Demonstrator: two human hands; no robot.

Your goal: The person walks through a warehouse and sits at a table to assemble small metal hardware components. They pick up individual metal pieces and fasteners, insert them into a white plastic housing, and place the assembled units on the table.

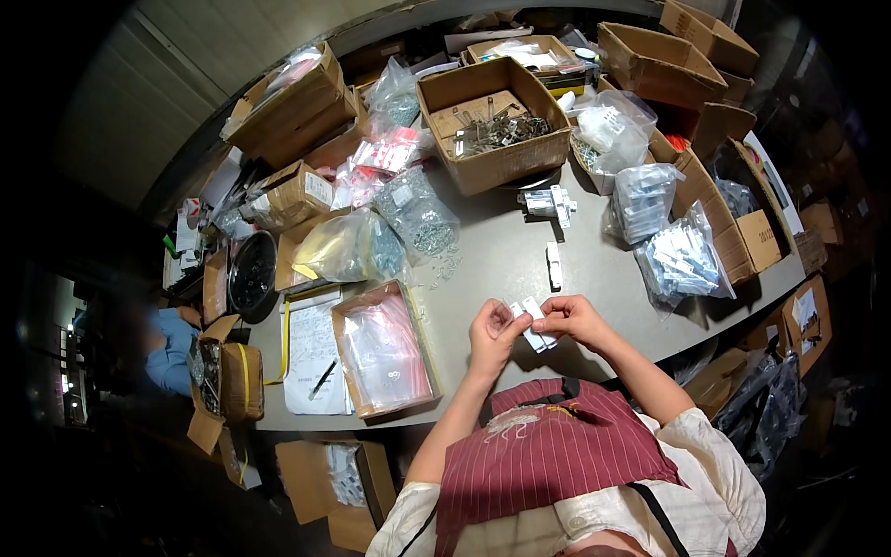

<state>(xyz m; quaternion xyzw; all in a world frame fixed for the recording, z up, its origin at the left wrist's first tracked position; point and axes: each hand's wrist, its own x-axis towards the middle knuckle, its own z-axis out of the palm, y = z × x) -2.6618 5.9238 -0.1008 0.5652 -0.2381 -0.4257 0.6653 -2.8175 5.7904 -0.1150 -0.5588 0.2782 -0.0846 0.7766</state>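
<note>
You have both hands together over the bench (487,246), just inside its near edge and in front of your maroon striped apron (566,441). Your left hand (494,336) and right hand (574,321) are both closed on the small white parts (534,327), thumbs on top, and a clear piece of plastic (499,319) shows at your left fingers; whether it wraps any of the white parts you cannot tell from here. Straight beyond your hands, toward the far edge, a single narrow white piece (554,266) lies on its own, and past that sits a small pile of white and metal pieces (549,204). Farther still, the cardboard box (506,169) holds a heap of metal parts. Near the right edge, two clear bags stand one behind the other, the nearer bag (685,260) packed with white and silvery pieces. To your left, by the near edge, an open carton (401,406) holds clear plastic bags (376,343); just beside it, toward the near left corner, a pen (323,380) lies on written paper (306,339).
</note>
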